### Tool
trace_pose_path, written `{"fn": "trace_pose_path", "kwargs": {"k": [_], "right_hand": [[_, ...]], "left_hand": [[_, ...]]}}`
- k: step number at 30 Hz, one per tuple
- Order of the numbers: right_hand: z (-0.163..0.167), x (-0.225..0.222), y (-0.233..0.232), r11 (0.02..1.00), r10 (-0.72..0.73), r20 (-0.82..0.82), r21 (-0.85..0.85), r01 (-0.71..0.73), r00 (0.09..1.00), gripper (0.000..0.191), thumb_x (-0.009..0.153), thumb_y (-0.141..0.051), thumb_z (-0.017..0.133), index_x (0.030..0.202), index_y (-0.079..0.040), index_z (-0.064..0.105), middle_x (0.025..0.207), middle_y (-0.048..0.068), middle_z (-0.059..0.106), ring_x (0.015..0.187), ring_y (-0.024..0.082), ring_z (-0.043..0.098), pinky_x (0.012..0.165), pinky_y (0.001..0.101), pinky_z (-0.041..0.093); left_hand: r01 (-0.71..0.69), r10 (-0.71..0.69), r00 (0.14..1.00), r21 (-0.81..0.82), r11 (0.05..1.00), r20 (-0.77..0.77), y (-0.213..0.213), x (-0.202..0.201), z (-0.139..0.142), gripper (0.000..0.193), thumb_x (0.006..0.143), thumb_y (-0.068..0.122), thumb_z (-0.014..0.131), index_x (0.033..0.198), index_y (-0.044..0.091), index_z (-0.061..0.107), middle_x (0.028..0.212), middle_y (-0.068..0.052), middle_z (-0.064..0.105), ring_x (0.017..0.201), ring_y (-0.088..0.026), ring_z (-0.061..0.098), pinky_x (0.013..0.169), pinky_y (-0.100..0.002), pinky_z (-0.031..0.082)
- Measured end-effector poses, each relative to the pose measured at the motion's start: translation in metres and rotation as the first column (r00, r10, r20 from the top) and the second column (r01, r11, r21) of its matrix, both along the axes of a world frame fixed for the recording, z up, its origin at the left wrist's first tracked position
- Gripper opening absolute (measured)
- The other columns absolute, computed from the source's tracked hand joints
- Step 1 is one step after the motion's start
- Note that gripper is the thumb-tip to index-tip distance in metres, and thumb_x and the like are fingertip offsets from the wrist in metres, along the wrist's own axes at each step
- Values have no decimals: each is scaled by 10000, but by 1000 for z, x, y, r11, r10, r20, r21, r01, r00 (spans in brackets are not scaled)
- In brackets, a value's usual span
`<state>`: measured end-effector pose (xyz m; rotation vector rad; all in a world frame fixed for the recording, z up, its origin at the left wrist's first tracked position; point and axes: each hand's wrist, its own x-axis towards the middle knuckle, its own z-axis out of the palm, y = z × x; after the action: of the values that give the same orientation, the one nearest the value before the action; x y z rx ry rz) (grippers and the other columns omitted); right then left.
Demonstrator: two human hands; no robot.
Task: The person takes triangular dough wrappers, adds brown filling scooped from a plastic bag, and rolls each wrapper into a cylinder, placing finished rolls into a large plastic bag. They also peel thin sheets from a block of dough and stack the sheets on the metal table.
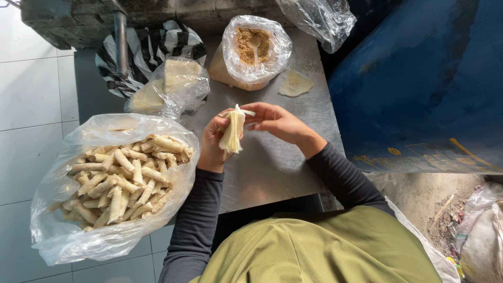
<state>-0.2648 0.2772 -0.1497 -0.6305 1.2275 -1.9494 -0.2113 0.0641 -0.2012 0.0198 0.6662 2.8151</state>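
Note:
My left hand [214, 144] holds a folded pale pastry wrapper [232, 132] upright over the metal table [272, 167]. My right hand [275, 121] pinches the wrapper's top edge with its fingertips. To the left, a clear plastic bag [68, 230] is filled with several finished pale rolls [126, 181]. At the back, another clear bag [251, 50] holds brown crumbly filling with a white spoon [254, 48] stuck in it.
A bag of stacked flat wrappers [170, 86] lies beside a black-and-white striped bag [152, 44]. One loose wrapper [295, 84] lies on the table's far right. A blue barrel [419, 84] stands on the right. White floor tiles [31, 94] lie to the left.

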Motion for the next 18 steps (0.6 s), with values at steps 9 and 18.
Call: {"fn": "trace_pose_path", "kwargs": {"k": [9, 18], "right_hand": [[-21, 8, -9, 998, -55, -128, -26, 52, 990, 168, 1055, 8, 656, 1222, 6, 644, 1171, 39, 662, 1107, 100, 637, 996, 282, 538], [16, 30, 16, 721, -633, -371, 38, 692, 679, 146, 1078, -87, 627, 1216, -58, 665, 1049, 27, 687, 945, 92, 641, 828, 251, 524]], "left_hand": [[233, -224, 966, 64, 970, -128, -7, 5, -11, 359, 955, 161, 542, 1214, -78, 617, 909, -165, 649, 715, -213, 614, 626, -308, 504], [-66, 64, 998, -350, 934, -17, 21, 14, 25, 371, 1073, 184, 535, 1396, 2, 550, 1240, -105, 676, 1071, -170, 687, 930, -339, 575]]}}
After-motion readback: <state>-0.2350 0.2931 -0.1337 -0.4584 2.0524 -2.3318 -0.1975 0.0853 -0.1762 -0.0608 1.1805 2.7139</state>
